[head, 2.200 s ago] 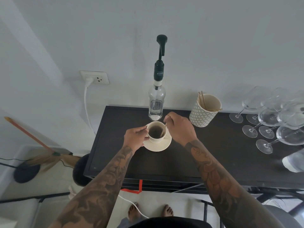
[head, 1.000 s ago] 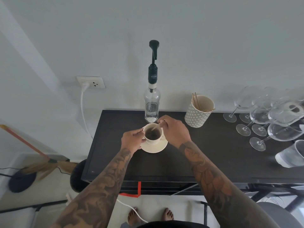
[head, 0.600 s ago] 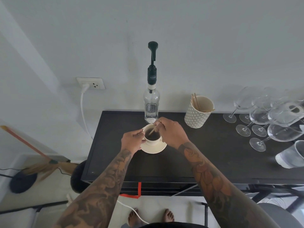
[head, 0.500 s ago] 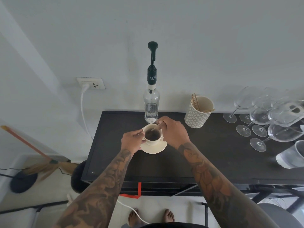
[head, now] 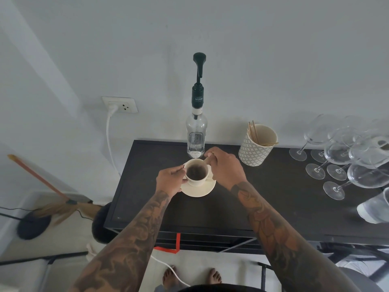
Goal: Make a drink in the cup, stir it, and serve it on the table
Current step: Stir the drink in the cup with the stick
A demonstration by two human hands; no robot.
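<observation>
A cream cup (head: 197, 181) of dark drink stands on a cream saucer (head: 202, 190) on the dark table (head: 210, 209). My left hand (head: 170, 182) grips the cup's left side and steadies it. My right hand (head: 226, 168) pinches a thin wooden stir stick (head: 206, 160) whose lower end dips into the drink at the cup's right rim. The liquid surface looks blurred.
A clear pump bottle (head: 195, 135) stands just behind the cup. A patterned holder of wooden sticks (head: 257, 144) sits to the right. Several wine glasses (head: 345, 161) crowd the right end, some lying tilted. A broom (head: 52, 192) leans at the left wall.
The stir stick has circled inside the cup, from the left part of the drink to the right rim. My left hand has kept its hold on the cup.
</observation>
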